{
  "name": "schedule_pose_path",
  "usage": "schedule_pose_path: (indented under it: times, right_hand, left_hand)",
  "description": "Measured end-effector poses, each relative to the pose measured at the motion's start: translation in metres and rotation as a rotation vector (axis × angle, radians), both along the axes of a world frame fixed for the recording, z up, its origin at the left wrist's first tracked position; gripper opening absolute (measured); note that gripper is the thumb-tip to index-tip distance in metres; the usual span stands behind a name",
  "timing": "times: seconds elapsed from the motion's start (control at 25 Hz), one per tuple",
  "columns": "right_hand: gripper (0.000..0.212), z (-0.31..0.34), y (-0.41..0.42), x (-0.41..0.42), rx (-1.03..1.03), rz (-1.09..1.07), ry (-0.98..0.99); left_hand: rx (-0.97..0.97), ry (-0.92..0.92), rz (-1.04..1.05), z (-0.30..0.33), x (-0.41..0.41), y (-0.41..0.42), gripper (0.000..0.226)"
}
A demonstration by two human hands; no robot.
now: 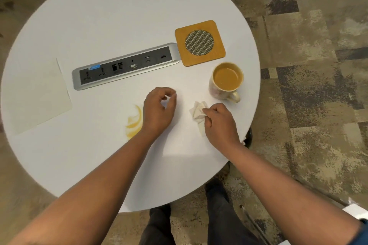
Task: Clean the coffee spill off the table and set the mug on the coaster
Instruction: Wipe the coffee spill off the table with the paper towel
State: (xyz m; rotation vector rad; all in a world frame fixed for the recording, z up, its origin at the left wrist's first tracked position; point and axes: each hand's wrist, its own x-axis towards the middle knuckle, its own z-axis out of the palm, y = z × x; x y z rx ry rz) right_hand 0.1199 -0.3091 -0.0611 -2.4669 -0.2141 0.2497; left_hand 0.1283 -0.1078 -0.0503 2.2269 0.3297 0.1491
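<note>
The right hand (218, 120) grips a crumpled white paper napkin (198, 114) at centre frame. The left hand (159, 108) hovers, fingers loosely curled, empty. The cream ceramic mug (227, 81) stands on the round white counter (99, 16), beside the square wooden coaster (200, 42). The amber coffee spill (134, 120) lies lower left.

Both forearms (111, 177) are bare right down to the wrists. A blue sleeve edge (361, 230) shows high on the right arm. Dark trousers (219, 223) cover the legs, ending in dark shoes (216, 184).
</note>
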Motion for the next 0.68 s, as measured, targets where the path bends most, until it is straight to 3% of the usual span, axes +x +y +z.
schedule_pose_path:
  times: [0.16, 0.36, 0.48, 0.68]
  right_hand:
    - [0.028, 0.002, 0.051, 0.010, -0.003, 0.060, -0.007]
    - [0.022, -0.004, 0.115, 0.039, 0.099, -0.074, 0.133]
    - [0.022, -0.005, 0.149, 0.058, 0.125, -0.068, 0.182]
    - [0.019, -0.004, 0.196, 0.059, 0.122, 0.174, 0.194]
  left_hand:
    - [0.134, -0.034, 0.230, -0.009, -0.032, 0.085, 0.018]
    - [0.433, 0.078, 0.279, -0.031, -0.073, 0.172, 0.030]
    - [0.467, 0.105, 0.216, -0.048, -0.095, 0.183, 0.043]
    - [0.421, 0.112, 0.218, -0.053, -0.096, 0.184, 0.049]
